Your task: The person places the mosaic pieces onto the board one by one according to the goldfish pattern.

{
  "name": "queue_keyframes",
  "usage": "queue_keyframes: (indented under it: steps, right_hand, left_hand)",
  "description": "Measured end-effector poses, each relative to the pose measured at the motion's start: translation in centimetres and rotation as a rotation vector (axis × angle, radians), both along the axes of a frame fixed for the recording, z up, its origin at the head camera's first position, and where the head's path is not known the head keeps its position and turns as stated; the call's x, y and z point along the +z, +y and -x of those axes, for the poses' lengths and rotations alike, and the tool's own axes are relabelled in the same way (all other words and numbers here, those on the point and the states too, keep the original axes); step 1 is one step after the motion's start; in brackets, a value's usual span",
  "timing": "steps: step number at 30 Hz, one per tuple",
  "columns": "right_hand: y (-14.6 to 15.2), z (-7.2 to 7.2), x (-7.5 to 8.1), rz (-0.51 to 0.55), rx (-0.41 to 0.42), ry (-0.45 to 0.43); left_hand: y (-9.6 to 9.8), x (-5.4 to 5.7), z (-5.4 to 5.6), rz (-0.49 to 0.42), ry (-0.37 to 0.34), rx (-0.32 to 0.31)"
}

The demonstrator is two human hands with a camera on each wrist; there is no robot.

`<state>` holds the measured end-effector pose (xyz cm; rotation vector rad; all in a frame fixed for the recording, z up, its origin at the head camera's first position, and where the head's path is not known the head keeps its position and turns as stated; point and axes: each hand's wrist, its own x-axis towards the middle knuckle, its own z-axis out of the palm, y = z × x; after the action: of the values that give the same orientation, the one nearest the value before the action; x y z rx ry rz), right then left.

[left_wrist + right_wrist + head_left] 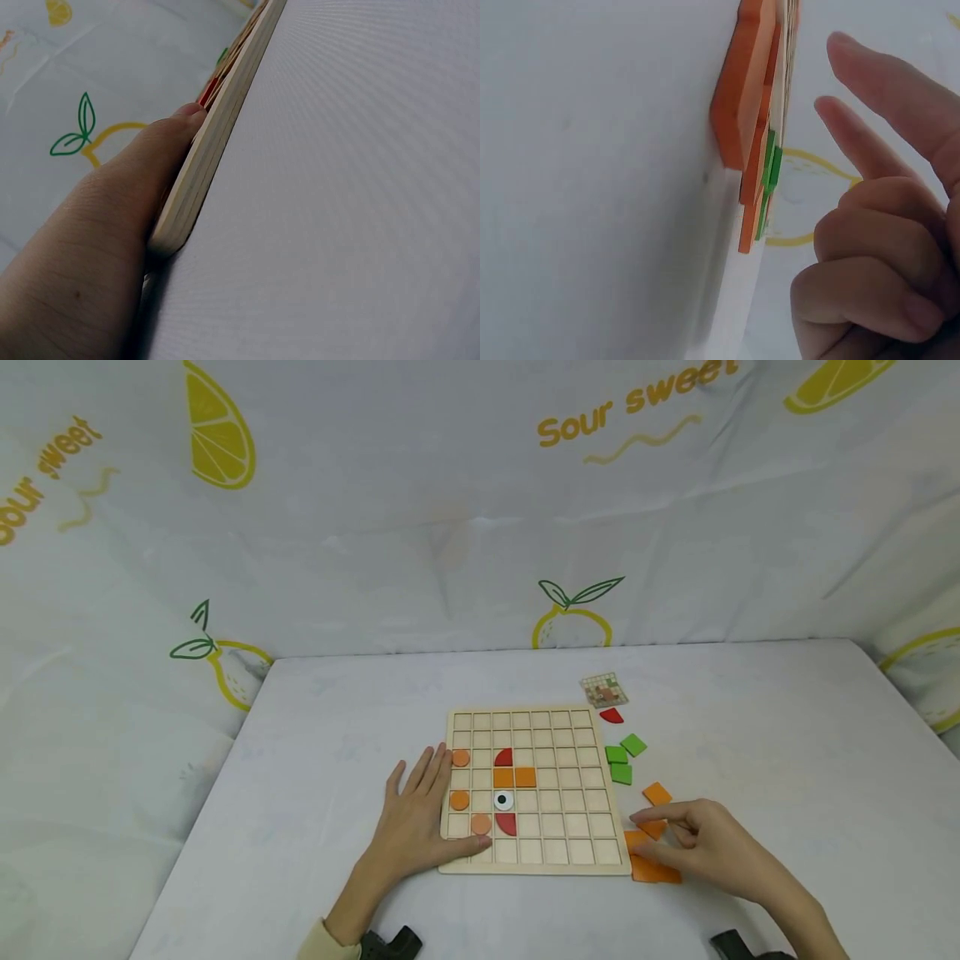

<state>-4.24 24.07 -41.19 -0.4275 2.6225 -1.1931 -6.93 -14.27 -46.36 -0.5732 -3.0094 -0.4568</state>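
White surface [750,735], with a gridded board [553,802] well short of its far edge. The left grip [412,827], fingers spread, flanks the board's left edge, thumb across the near left corner. The right grip [708,847], empty, thumb and forefinger apart, is nearer the loose orange squares [649,870], which lie below it, beside the board's near right corner, without a long axis.

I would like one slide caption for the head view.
A left hand rests at the left edge of a gridded board; a right hand hovers over orange tiles beside it.
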Motion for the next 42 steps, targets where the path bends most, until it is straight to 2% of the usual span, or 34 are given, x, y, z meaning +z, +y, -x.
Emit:
queue_keyframes:
  steps: [14,22,31,42]
  right_hand:
    - [0.6,0.5,-1.0,-0.02,0.046,-0.114]
    - [0.5,0.5,-1.1,-0.035,0.037,-0.049]
    - [0.4,0.6,-1.2,-0.041,0.048,-0.053]
    - [0.2,0.4,-1.0,-0.073,0.046,0.009]
  left_hand:
    - [0.0,-0.1,0.0,-0.001,0.008,0.0]
    - [0.0,0.0,-0.1,0.0,0.003,-0.002]
    - [0.0,0.1,0.0,0.007,0.007,-0.003]
    - [0.1,0.1,0.0,-0.001,-0.005,0.0]
